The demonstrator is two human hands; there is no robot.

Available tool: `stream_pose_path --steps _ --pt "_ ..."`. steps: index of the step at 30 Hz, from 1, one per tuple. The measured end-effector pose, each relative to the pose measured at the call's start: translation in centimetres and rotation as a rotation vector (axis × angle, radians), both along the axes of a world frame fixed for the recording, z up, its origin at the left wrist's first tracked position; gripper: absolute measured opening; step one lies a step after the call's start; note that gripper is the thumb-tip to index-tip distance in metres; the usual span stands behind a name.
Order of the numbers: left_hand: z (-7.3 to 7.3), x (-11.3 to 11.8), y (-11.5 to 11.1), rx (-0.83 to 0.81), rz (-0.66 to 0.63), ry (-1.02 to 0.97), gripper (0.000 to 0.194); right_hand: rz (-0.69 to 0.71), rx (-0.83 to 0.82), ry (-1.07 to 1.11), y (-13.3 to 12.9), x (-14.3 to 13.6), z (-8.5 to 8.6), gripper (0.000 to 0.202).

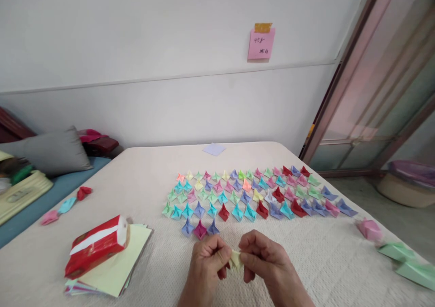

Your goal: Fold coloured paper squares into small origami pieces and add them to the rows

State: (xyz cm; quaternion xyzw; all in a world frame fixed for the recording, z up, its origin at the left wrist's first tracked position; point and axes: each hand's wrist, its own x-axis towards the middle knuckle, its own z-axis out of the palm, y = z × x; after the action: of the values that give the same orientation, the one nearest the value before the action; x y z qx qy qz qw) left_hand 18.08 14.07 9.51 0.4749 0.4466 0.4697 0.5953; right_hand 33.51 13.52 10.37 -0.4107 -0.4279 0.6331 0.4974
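Between both hands, near the front of the cream-covered surface, is a small pale yellow folded paper (pixel 235 260). My left hand (pixel 210 264) pinches its left side between thumb and fingers. On the right side, my right hand (pixel 263 261) pinches the same paper, thumb in front. The fingertips partly hide its shape. Just beyond the hands, several rows of small folded paper pieces in many colours spread across the surface; a magenta one (pixel 200 229) and a blue-violet one (pixel 187 227) lie closest to my left hand.
A red-and-white packet (pixel 98 245) lies on a stack of coloured paper (pixel 134 257) at left. Pink paper (pixel 369 230) and green folded papers (pixel 416 270) lie at right. A flat lilac sheet (pixel 214 149) is near the wall, which bears a pink note (pixel 261 44).
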Motion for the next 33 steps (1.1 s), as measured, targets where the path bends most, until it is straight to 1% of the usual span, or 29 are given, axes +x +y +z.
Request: stream_pose_path --steps 2,4,5,7,8,9,12,15,17,19,22,25,27,29,31,33 --pt "-0.1 0.1 0.2 -0.031 -0.020 -0.064 0.031 -0.023 -0.021 0.022 0.1 -0.1 0.0 0.009" --pt "-0.2 0.0 0.4 -0.046 -0.040 -0.160 0.026 -0.017 -0.052 0.053 0.2 -0.2 0.2 0.013" --pt "-0.2 -0.1 0.4 -0.042 -0.048 -0.208 0.027 -0.011 -0.069 0.064 0.3 -0.2 0.3 0.015" --pt "0.0 -0.4 0.3 -0.006 -0.061 -0.270 0.039 -0.013 -0.094 0.065 0.5 0.0 0.4 0.020" --pt "0.1 -0.5 0.2 0.021 -0.077 -0.268 0.042 -0.018 -0.102 0.055 0.6 0.0 0.5 0.023" --pt "0.2 -0.5 0.0 0.052 -0.090 -0.240 0.041 -0.022 -0.106 0.046 0.6 0.1 0.5 0.025" --pt "0.5 -0.5 -0.3 0.133 -0.102 -0.118 0.027 -0.021 -0.086 0.011 0.6 0.2 0.4 0.028" --pt "0.4 -0.3 -0.4 0.152 -0.032 -0.082 0.018 -0.008 -0.004 -0.077 0.5 0.2 0.2 0.030" --pt "0.2 -0.1 -0.3 0.162 0.002 -0.066 0.013 -0.019 0.054 -0.154 0.3 0.0 0.3 0.029" --pt "0.2 0.0 -0.3 0.193 0.025 -0.007 0.009 -0.037 0.089 -0.226 0.1 -0.2 0.4 0.027" --pt "0.0 0.0 -0.4 0.260 0.082 0.110 0.006 -0.058 0.105 -0.261 0.0 -0.3 0.4 0.023" --pt "-0.2 -0.1 -0.4 0.372 0.140 0.240 0.010 -0.100 0.145 -0.254 -0.1 -0.2 0.1 0.020" --pt "-0.4 -0.1 -0.4 0.451 0.158 0.318 0.011 -0.134 0.217 -0.347 -0.2 -0.1 0.0 0.019" --pt "-0.4 0.0 -0.5 0.505 0.168 0.355 0.013 -0.150 0.327 -0.466 -0.4 -0.2 0.0 0.014" --pt "-0.2 0.1 -0.6 0.521 0.172 0.359 0.013 -0.152 0.450 -0.524 -0.6 -0.4 0.2 0.011" --pt "0.2 0.4 -0.8 0.506 0.171 0.353 0.012 -0.154 0.538 -0.537 -0.8 -0.6 0.3 0.013"
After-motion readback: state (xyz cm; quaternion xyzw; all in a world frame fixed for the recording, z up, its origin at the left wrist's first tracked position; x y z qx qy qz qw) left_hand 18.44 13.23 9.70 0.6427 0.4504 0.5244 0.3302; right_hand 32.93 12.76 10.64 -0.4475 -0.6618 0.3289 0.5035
